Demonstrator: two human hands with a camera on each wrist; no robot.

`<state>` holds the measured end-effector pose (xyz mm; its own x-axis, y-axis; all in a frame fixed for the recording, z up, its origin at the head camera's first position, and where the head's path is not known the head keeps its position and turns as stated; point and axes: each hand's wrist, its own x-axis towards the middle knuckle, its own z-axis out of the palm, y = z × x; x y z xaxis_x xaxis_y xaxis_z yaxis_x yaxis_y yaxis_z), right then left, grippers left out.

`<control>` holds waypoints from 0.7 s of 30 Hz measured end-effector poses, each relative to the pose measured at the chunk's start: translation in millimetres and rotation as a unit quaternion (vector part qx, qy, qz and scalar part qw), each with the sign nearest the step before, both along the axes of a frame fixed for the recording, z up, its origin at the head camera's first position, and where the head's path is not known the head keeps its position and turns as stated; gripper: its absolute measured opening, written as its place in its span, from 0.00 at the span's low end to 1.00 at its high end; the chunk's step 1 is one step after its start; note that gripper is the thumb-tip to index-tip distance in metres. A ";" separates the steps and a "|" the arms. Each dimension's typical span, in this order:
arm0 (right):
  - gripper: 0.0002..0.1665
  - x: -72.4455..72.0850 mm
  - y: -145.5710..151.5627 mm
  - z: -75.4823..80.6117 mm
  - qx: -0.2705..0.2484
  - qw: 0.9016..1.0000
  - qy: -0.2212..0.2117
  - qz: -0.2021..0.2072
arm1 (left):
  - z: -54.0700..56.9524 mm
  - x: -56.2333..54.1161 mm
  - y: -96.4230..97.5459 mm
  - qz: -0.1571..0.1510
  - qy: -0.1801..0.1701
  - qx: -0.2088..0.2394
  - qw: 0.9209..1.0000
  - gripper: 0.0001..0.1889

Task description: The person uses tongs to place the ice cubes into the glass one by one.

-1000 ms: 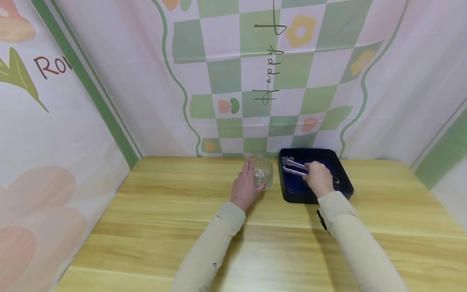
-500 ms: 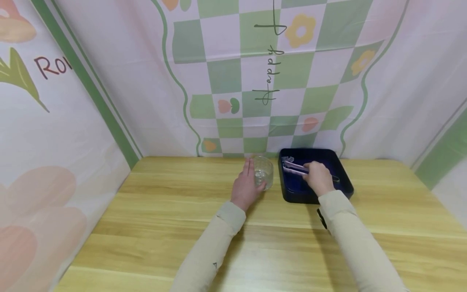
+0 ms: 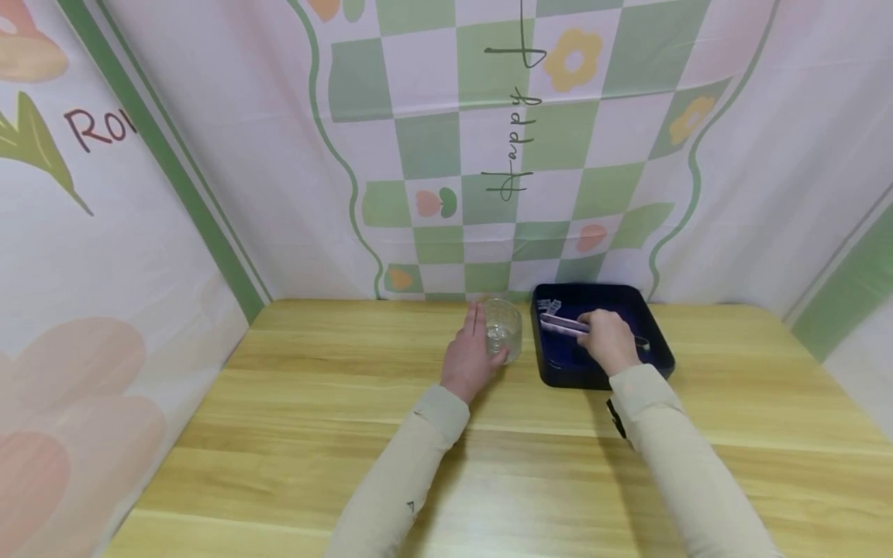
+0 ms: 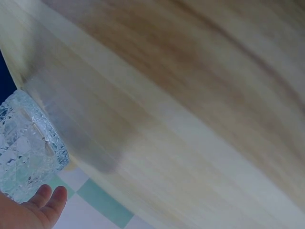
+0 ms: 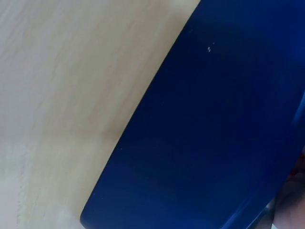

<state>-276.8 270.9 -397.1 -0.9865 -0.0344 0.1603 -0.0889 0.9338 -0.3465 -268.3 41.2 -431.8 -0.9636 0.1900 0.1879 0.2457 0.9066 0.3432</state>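
In the head view my left hand [image 3: 467,363] holds a clear cut glass [image 3: 509,329] standing on the table, fingers along its left side and thumb at the front. The left wrist view shows the faceted glass [image 4: 31,143] beside the bent fingers [image 4: 56,204]. My right hand [image 3: 611,342] grips a pair of tongs [image 3: 567,325] over a dark blue tray [image 3: 572,381]. The tongs' arms are pressed close together; whether anything is between their tips I cannot tell. Several small clear pieces [image 3: 549,304] lie in the tray's back left corner.
The wooden table [image 3: 293,434] runs back to a printed cloth [image 3: 425,147] hanging close behind the glass and tray. Another printed cloth [image 3: 139,310] borders the left side. In the right wrist view the tray's wall [image 5: 190,124] fills most of the picture.
The tongs' arms, spread apart a second ago, have closed together, and their tips now sit a little nearer the front, below the clear pieces. The left hand and the glass stay put.
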 end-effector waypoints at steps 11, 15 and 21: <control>0.17 2.4 9.2 -1.2 0.004 1.000 0.015 -0.002 | -0.9 0.8 0.9 -0.001 0.005 0.000 1.000 0.47; 0.20 4.7 13.3 0.2 -0.001 1.000 0.018 -0.003 | -0.2 1.6 1.2 -0.001 0.005 -0.001 1.000 0.47; 0.18 6.7 20.2 6.0 -0.006 0.999 0.040 0.000 | -0.1 2.1 0.7 -0.001 0.007 -0.005 1.000 0.47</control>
